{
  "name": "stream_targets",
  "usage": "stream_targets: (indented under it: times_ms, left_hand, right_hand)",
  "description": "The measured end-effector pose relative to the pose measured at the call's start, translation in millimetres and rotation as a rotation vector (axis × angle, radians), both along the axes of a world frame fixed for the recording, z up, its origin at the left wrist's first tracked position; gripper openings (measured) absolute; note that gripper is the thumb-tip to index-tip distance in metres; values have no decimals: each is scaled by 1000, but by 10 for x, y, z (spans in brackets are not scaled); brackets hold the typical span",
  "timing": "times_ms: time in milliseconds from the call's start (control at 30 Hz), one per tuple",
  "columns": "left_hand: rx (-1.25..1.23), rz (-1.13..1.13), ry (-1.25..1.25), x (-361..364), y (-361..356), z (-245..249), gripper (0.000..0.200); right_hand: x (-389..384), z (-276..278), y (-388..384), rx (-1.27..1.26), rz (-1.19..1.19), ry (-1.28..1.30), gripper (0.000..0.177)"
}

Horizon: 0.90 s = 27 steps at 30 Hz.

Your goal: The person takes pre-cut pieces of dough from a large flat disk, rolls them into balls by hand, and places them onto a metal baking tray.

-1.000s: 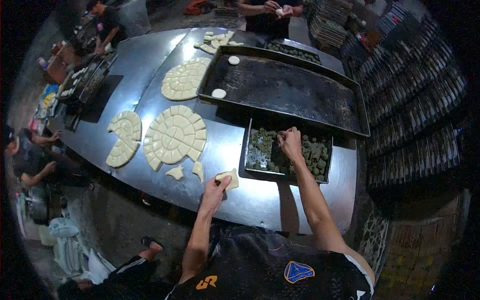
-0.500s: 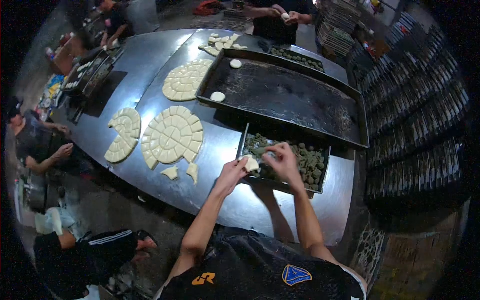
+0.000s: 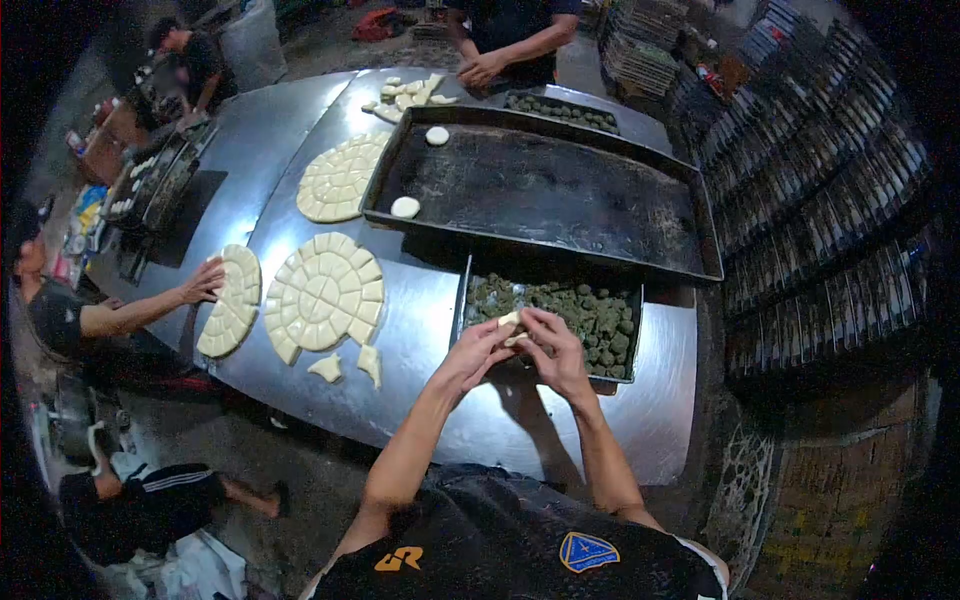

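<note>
A small pale dough piece (image 3: 510, 320) is pinched between my two hands, over the near left part of the filling tray (image 3: 640, 335). My left hand (image 3: 478, 352) closes on its left side, and my right hand (image 3: 556, 352) presses its right side with fingers and thumb. Fingers cover much of the dough, so any filling inside is hidden. Beneath and beyond my hands lie loose greenish filling (image 3: 530, 292) and several rolled filling balls (image 3: 610, 320). Left of the tray, a round dough sheet (image 3: 325, 290) cut into segments rests on the metal table (image 3: 420, 380).
A large dark baking tray (image 3: 560, 190) holds two white dough rounds (image 3: 405, 207). A co-worker's hand (image 3: 205, 280) touches a partial dough sheet (image 3: 235, 310) at left. Another person's hands (image 3: 483, 70) meet across the table. Stacked trays (image 3: 830, 200) stand at right.
My right hand has left the filling and come to the dough in my left hand. A co-worker at left has reached onto the dough sheet. The view has shifted slightly.
</note>
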<state>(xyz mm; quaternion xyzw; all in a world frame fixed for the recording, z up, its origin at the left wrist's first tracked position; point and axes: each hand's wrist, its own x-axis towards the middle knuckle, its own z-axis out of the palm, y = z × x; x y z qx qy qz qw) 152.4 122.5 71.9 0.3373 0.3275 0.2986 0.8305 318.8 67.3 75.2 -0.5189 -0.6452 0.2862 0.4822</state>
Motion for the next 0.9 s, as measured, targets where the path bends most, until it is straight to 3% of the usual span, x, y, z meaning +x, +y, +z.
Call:
stream_targets:
  times_ms: [33, 133, 167, 233, 300, 333, 367, 433, 500, 567, 633, 700, 767, 833, 900]
  left_hand:
    - [11, -20, 46, -21, -15, 130, 38]
    - [81, 45, 98, 26, -29, -129, 35]
    - [209, 11, 142, 8, -10, -266, 35]
    - [587, -14, 569, 5, -62, -72, 37]
    - [845, -87, 733, -38, -115, 58, 44]
    - [1028, 33, 525, -50, -147, -92, 42]
    - [1028, 40, 527, -110, -186, -234, 42]
    - [348, 98, 27, -253, -313, -64, 44]
    - [242, 76, 10, -378, -361, 38, 47]
    - [32, 115, -167, -441, -449, -40, 53]
    - [110, 178, -168, -457, -505, 79, 53]
    - [134, 195, -116, -527, -521, 88, 48]
    - [43, 245, -327, -609, -580, 132, 45]
    - [80, 377, -286, -624, -648, 64, 40]
    - [15, 472, -251, -694, -679, 61, 34]
  right_hand:
    - [7, 51, 35, 137, -24, -210, 39]
    - [69, 50, 98, 195, 16, -308, 34]
    - [48, 124, 103, 201, 42, -317, 34]
    - [-126, 381, 50, 114, -49, -231, 30]
    - [-74, 236, 63, 181, 9, -312, 27]
    - [-64, 235, 48, 188, 14, -313, 27]
    - [-52, 236, 20, 86, 19, -231, 26]
    - [-74, 256, -36, -20, 30, -149, 24]
    - [-169, 313, -125, -143, 2, 85, 25]
    - [-383, 532, -202, 39, 132, 86, 30]
    - [-480, 502, -203, 100, 97, -89, 29]
    - [-499, 514, -169, 5, 114, -35, 24]
    - [-550, 442, -113, -127, 139, 97, 19]
    - [-677, 510, -75, 158, 145, -139, 18]
    - [-860, 701, -157, 286, 47, -225, 19]
